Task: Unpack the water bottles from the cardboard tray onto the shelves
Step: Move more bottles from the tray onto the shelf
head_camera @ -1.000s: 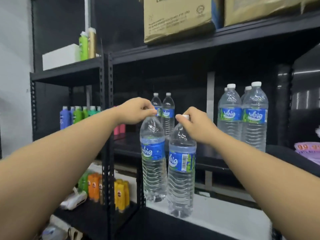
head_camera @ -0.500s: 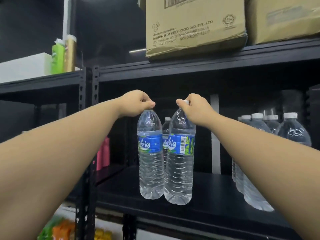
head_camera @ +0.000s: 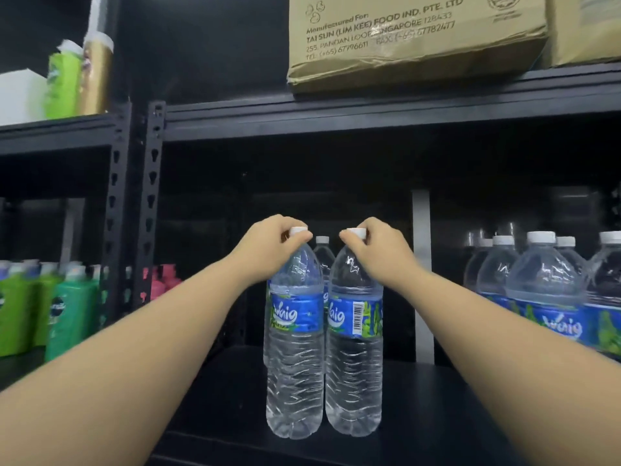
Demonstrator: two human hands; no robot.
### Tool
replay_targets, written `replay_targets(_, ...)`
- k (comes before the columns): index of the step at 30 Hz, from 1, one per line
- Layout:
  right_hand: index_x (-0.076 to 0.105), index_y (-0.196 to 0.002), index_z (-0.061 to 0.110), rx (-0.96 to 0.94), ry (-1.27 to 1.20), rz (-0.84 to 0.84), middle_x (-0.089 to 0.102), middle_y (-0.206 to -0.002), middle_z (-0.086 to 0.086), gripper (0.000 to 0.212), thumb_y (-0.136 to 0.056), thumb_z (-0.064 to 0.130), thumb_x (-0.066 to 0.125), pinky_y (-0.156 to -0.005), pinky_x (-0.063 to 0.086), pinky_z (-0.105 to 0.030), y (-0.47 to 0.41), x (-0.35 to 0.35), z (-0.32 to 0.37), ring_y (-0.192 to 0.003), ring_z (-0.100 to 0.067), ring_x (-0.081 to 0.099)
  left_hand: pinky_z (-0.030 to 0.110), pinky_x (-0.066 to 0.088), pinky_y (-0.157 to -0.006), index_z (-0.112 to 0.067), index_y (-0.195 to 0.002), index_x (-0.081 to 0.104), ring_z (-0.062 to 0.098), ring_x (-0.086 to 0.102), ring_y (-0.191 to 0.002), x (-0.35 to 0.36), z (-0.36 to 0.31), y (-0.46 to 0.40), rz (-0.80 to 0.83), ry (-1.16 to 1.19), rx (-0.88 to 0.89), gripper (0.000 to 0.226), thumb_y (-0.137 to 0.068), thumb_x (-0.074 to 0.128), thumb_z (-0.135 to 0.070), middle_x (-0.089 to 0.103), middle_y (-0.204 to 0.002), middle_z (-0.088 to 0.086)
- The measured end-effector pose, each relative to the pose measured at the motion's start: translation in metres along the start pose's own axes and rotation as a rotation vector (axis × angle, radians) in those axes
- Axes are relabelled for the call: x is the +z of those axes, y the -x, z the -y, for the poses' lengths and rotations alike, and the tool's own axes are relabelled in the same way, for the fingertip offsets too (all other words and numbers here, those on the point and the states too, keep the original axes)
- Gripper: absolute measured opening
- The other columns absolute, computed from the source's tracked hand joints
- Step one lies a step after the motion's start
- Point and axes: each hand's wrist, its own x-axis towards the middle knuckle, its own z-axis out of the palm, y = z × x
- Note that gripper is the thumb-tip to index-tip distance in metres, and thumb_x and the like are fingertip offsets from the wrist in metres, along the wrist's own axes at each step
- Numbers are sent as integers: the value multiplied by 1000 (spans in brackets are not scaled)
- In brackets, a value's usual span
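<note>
Head view: both hands' fingers (head_camera: 295, 237) pinch seemingly full water bottles (head_camera: 294, 334).

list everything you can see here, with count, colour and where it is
held water bottles: two, clear with blue labels and white caps, upright side by side at the front of the middle shelf
bottle behind them: at least one, clear, white cap
water bottles at right: several, clear with blue labels, same shelf, exact count unclear
cardboard boxes: two, tan, top shelf
green bottles: several, left rack, blurred
pink bottles: a few, behind the rack posts
green and gold containers: two, upper left shelf
left hand: grips the left bottle's cap
right hand: grips the right bottle's cap
</note>
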Motion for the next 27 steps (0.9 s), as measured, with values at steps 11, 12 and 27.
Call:
replay_targets(11,38,-152,43,102,-95,8,41,-122,-1,63,-95,60,60,-88,37,-32,67,34,-34,-118,-22,49,34,36,-119,-31,-161,28,5,43,-140,55,16,65,-92,357,-111,70,-101,62,-42,41,-160,-9)
replay_targets(12,28,-157,46,117,-121,11,42,-121,0,77,-91,60,65,-85,39,-31,79,36,-38,-112,-18,53,34,36,-119,-33,-162,25,4,43,-141,60,18,74,-82,379,-121,74,-100,63,-43,40,-160,-9)
replay_targets(27,40,-107,34,400,-245,168,70,-107,16,76,-54,46,93,-69,50,-19,172,80,-70,-95,2,67,20,55,-89,-33,-134,46,-4,71,-100,107,77,164,178,585,-365,89,-63,99,-32,75,-112,-8)
